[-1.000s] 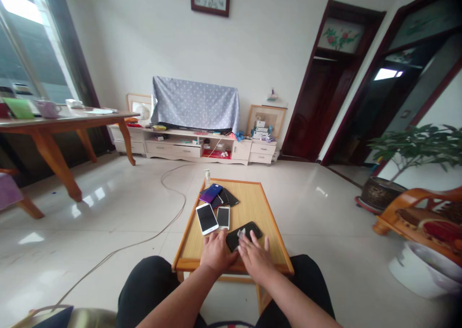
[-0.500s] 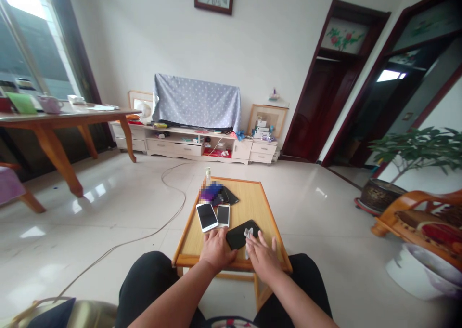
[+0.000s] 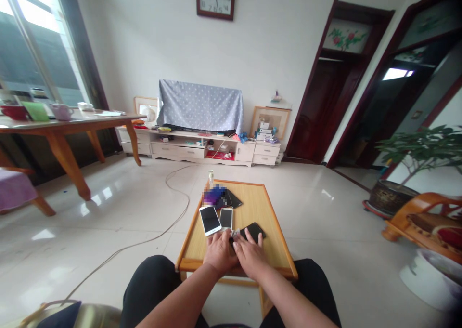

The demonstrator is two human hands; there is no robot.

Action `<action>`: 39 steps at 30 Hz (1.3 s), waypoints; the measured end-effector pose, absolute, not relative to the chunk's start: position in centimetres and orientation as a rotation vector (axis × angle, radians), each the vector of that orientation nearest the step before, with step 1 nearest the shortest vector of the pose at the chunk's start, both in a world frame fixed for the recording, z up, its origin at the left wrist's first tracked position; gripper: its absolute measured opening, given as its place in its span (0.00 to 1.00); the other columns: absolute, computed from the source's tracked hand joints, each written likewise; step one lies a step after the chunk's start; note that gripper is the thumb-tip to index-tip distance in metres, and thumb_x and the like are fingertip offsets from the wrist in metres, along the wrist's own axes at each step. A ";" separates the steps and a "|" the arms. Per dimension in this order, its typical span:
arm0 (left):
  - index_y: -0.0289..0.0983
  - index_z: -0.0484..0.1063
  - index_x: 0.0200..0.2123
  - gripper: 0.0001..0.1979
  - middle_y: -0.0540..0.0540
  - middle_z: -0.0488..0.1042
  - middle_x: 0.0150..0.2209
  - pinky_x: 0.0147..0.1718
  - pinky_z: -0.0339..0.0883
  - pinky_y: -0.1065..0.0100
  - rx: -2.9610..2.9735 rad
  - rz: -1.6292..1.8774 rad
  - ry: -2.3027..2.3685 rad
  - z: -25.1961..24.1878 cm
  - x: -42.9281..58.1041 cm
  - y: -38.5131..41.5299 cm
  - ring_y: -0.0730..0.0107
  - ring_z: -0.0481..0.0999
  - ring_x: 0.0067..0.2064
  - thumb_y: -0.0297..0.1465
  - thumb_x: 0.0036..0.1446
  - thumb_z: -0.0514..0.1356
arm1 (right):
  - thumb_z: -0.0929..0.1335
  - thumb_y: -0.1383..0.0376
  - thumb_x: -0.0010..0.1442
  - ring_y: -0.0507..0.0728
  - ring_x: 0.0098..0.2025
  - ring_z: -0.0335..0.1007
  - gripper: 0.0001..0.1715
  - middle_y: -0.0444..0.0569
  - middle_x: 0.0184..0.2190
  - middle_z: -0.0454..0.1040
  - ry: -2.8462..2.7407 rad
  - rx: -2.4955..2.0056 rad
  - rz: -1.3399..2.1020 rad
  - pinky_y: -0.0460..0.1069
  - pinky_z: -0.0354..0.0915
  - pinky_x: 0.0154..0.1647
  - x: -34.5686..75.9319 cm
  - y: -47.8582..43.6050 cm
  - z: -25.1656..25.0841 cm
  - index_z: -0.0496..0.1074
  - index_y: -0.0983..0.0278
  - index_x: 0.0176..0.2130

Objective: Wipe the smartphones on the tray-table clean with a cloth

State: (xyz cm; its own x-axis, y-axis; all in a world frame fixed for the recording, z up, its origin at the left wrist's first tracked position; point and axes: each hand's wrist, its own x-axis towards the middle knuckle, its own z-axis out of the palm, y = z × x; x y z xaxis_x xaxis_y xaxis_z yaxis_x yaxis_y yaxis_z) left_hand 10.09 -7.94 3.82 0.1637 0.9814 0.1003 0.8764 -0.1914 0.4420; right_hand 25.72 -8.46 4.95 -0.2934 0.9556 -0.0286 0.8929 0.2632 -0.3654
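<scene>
A black smartphone (image 3: 257, 230) lies flat and slanted near the front edge of a small wooden table (image 3: 252, 198). My left hand (image 3: 217, 252) is curved around its left end, thumb along the near side, steadying it. Pressed down on the screen, my right hand (image 3: 250, 256) has a crumpled whitish wipe (image 3: 236, 233) under its fingertips. The two hands are almost touching, and they cover the phone's left part. Beyond my left hand lie a larger white phone (image 3: 210, 220) and a smaller white phone (image 3: 226, 218), screens up.
Farther back on the small table are a dark phone (image 3: 235, 199), a blurred blue-purple item (image 3: 215, 194) and a pump bottle (image 3: 211, 176). A cable (image 3: 144, 241) runs over the floor at left. My knees flank the table.
My right hand has slid the wipe leftward across the phone, toward my left hand. My left hand stays at the phone's left end. The view has shifted slightly.
</scene>
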 end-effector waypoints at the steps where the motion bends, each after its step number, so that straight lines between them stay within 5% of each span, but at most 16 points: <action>1: 0.43 0.58 0.61 0.35 0.42 0.71 0.58 0.59 0.52 0.55 2.158 0.538 1.795 3.8 10.1 -7.9 0.51 0.64 0.61 0.45 0.51 0.60 | 0.45 0.52 0.73 0.63 0.74 0.35 0.33 0.41 0.70 0.55 -2.283 -1.802 0.440 0.72 0.24 0.68 25.7 -8.1 4.7 0.57 0.49 0.68; 10: 0.44 0.62 0.60 0.35 0.42 0.73 0.56 0.60 0.50 0.54 2.178 0.582 1.788 3.7 10.4 -7.7 0.51 0.65 0.60 0.43 0.48 0.62 | 0.48 0.52 0.73 0.63 0.74 0.35 0.30 0.41 0.70 0.54 -2.323 -1.795 0.355 0.74 0.25 0.67 27.4 -6.9 3.8 0.57 0.47 0.68; 15: 0.43 0.63 0.59 0.38 0.42 0.72 0.57 0.59 0.52 0.55 2.151 0.538 1.800 4.3 10.6 -7.9 0.50 0.64 0.61 0.45 0.44 0.65 | 0.50 0.59 0.71 0.65 0.74 0.34 0.31 0.47 0.71 0.52 -2.100 -2.107 0.271 0.75 0.25 0.67 29.4 -4.7 4.3 0.54 0.55 0.70; 22: 0.45 0.63 0.60 0.35 0.43 0.73 0.57 0.59 0.52 0.55 2.160 0.537 1.797 4.5 10.8 -7.9 0.51 0.66 0.60 0.45 0.47 0.62 | 0.50 0.59 0.72 0.60 0.72 0.45 0.30 0.43 0.70 0.55 -2.364 -1.691 0.367 0.67 0.17 0.69 27.8 -6.4 3.2 0.58 0.50 0.68; 28: 0.43 0.62 0.61 0.40 0.41 0.71 0.58 0.60 0.52 0.54 2.155 0.516 1.798 4.3 10.7 -7.8 0.49 0.65 0.61 0.46 0.43 0.64 | 0.51 0.59 0.71 0.64 0.74 0.36 0.31 0.49 0.70 0.54 -2.088 -2.081 0.235 0.72 0.17 0.67 29.5 -3.8 4.4 0.58 0.56 0.68; 35: 0.45 0.62 0.61 0.36 0.43 0.72 0.58 0.60 0.51 0.54 2.165 0.470 1.813 5.0 11.0 -8.0 0.50 0.66 0.60 0.45 0.48 0.62 | 0.53 0.58 0.70 0.61 0.74 0.37 0.29 0.42 0.70 0.55 -2.378 -1.694 0.390 0.70 0.16 0.67 27.0 -5.4 3.6 0.57 0.48 0.68; 39: 0.44 0.61 0.61 0.39 0.42 0.72 0.58 0.60 0.52 0.54 2.171 0.468 1.811 4.6 11.0 -7.9 0.50 0.65 0.61 0.45 0.45 0.64 | 0.52 0.57 0.70 0.65 0.74 0.29 0.31 0.46 0.71 0.52 -2.170 -2.050 0.346 0.76 0.20 0.65 29.3 -4.1 4.5 0.54 0.52 0.69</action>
State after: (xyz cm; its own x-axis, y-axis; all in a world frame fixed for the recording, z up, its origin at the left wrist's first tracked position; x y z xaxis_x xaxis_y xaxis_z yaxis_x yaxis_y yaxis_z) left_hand 11.02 -7.91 4.62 0.1639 0.9840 0.0705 0.8950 -0.1783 0.4088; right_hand 29.27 -4.13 4.49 -0.0645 0.9962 -0.0581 0.9648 0.0474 -0.2586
